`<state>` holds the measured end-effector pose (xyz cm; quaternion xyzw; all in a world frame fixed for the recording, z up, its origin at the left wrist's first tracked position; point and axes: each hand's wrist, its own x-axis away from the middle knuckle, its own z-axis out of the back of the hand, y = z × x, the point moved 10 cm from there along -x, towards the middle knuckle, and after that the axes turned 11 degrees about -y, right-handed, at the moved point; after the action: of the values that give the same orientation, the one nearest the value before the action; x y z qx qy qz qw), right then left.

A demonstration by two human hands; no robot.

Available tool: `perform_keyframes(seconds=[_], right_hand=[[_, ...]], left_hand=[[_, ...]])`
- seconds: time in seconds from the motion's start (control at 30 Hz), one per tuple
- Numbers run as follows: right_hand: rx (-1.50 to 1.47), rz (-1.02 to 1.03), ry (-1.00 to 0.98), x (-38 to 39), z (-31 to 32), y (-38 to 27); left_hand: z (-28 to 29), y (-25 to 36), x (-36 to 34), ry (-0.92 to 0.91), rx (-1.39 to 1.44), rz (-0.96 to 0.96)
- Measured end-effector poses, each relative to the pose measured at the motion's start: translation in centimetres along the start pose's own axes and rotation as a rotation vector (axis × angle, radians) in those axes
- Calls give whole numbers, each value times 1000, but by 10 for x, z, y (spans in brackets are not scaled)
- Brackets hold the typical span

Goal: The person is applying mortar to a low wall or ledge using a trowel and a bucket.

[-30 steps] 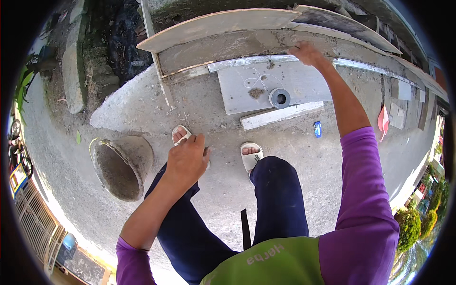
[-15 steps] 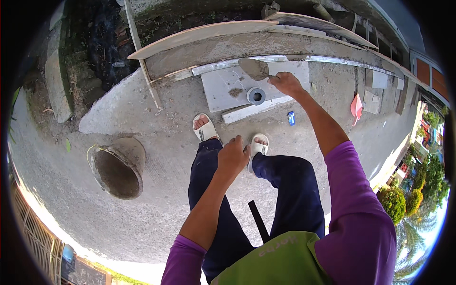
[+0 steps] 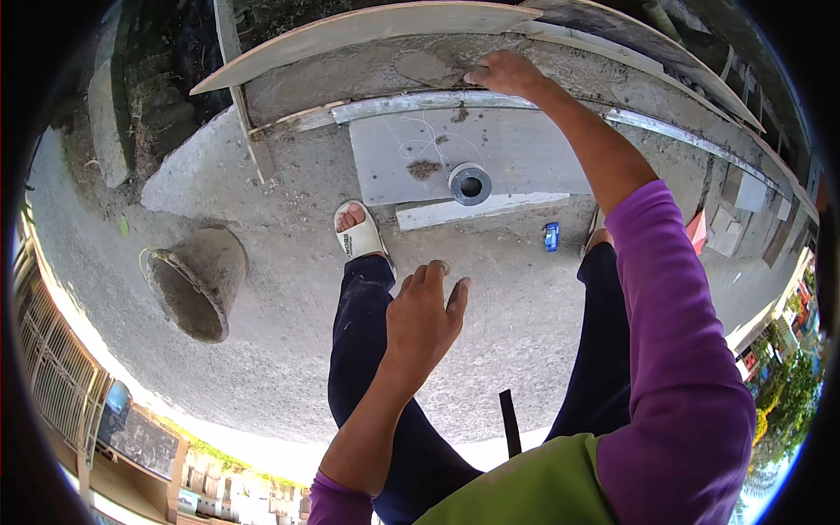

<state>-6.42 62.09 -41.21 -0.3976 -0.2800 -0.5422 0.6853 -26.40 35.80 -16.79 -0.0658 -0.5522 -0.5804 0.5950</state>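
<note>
My right hand (image 3: 507,73) is closed around the handle of a trowel. The trowel's cement-coated blade (image 3: 429,67) lies flat against the wet grey concrete (image 3: 324,81) in a long form and blends in with it. My left hand (image 3: 424,319) hangs over the pavement in front of me, holding nothing, its fingers slightly bent and apart. On a grey flat board (image 3: 376,162) beside the form stands a grey ring-shaped spool (image 3: 457,181), with thin white string (image 3: 431,138) lying loose near it. A small heap of mortar (image 3: 423,170) also sits on that board.
Plywood (image 3: 350,33) walls the far side of the form; a pale timber strip (image 3: 394,105) edges the near side. A cement-caked bucket (image 3: 223,262) lies tipped at left. A white plank (image 3: 481,210), a small blue packet (image 3: 550,236) and a red object (image 3: 697,231) lie on the ground.
My right hand has carried the trowel from above the board up and left onto the wet concrete. My right foot has stepped out to the right. My left hand's fingers have spread somewhat.
</note>
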Motion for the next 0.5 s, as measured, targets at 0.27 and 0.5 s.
perform_keyframes(seconds=[0.27, 0.5], right_hand=[[39, 157, -22, -29, 0, 9], [139, 126, 4, -39, -12, 64]], left_hand=[[-81, 38, -20, -72, -59, 0], [-106, 40, -32, -139, -64, 68]])
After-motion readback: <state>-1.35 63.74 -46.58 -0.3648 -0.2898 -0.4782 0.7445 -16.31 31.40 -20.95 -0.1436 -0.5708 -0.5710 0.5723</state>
